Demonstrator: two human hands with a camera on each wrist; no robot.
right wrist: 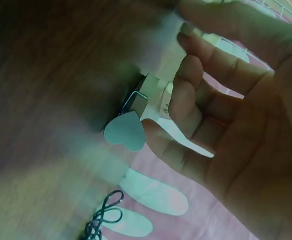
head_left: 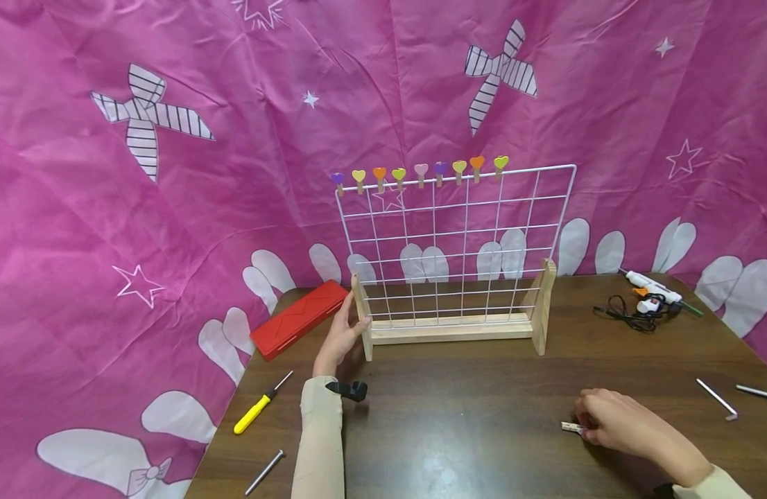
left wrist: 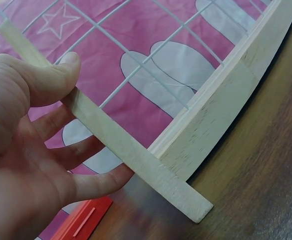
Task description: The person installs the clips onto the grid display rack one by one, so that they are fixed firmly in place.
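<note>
A white wire grid rack (head_left: 464,260) stands in a wooden base, with several heart-topped clothespins (head_left: 421,173) along its top bar. With thumb in front and fingers behind, my left hand (head_left: 344,335) grips the left wooden upright (left wrist: 131,160) of the stand. Low over the table at the right, my right hand (head_left: 617,419) has curled fingers right at a small wooden clothespin (head_left: 571,427). The right wrist view shows that clothespin's heart (right wrist: 127,132) close to a fingertip; I cannot tell whether the fingers pinch it.
A red case (head_left: 301,319) lies left of the rack. Nearer are a yellow-handled screwdriver (head_left: 259,409) and a metal bolt (head_left: 265,473). At the back right sits a glue gun (head_left: 655,285) with a black cord. A bent rod (head_left: 716,398) and another bolt (head_left: 756,392) lie at the far right.
</note>
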